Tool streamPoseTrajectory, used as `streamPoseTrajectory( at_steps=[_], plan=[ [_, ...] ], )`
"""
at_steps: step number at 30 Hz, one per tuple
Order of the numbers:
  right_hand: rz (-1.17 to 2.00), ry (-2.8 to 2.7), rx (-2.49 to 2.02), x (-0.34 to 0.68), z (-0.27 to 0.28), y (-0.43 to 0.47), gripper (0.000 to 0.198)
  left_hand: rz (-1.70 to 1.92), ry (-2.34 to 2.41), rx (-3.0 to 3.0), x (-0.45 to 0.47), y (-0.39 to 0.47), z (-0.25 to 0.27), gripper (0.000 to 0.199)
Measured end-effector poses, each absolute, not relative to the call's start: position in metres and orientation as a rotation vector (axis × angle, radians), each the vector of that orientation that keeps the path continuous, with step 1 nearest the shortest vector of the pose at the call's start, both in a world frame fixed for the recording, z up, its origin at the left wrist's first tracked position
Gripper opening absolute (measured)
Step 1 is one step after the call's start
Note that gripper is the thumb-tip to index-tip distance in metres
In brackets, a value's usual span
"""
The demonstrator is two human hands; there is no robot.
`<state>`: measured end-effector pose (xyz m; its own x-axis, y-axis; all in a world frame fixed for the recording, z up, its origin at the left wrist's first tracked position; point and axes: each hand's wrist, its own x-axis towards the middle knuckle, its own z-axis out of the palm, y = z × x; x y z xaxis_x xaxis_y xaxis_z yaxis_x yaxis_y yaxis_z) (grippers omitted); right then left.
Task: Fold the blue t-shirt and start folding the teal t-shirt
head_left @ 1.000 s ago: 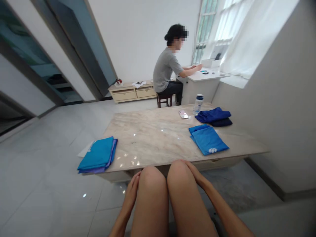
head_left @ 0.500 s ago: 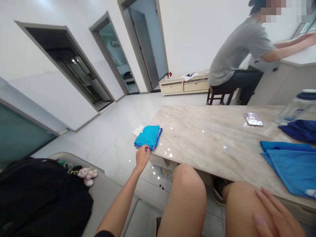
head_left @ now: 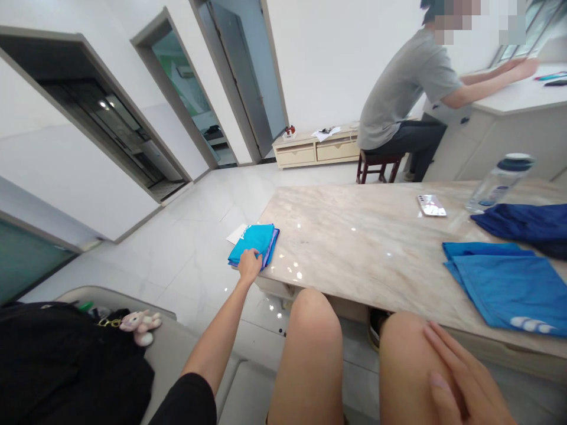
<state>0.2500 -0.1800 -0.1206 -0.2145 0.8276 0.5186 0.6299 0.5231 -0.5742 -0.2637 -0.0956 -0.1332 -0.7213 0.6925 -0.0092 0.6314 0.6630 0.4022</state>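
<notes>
My left hand (head_left: 250,265) reaches out over a stack of folded cloth (head_left: 256,237), which has a bright blue piece with white lettering on top and purple and dark blue edges below. The stack lies at the left corner of the marble-topped table (head_left: 328,236). Its fingers are slightly bent and apart, touching the top near the close edge. My right hand (head_left: 467,372) rests open on my right knee. On the right of the table lies a folded blue garment (head_left: 509,289) with a white print, and behind it a crumpled navy cloth (head_left: 522,224).
A phone (head_left: 432,205) and a clear bottle (head_left: 500,183) stand toward the table's far side. White paper (head_left: 237,234) shows behind the stack. A black bag (head_left: 66,360) with a plush toy (head_left: 142,326) sits left on the sofa. Another person (head_left: 398,88) sits on a stool beyond.
My left hand has shifted from the stack's near edge onto its top. The view has turned slightly right. My right hand stays on the knee.
</notes>
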Motion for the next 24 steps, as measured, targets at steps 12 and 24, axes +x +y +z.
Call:
streamPoseTrajectory(
  at_steps=[12,24],
  plan=[
    [0.185,-2.005,-1.132,0.193,-0.114,-0.174,0.057,1.398,2.268,1.061,-0.270,-0.069,0.060,0.025],
    [0.221,-2.216,-1.271,0.129,-0.051,-0.166,0.082,1.440,1.462,1.149,-0.137,-0.063,0.240,0.015]
  ],
)
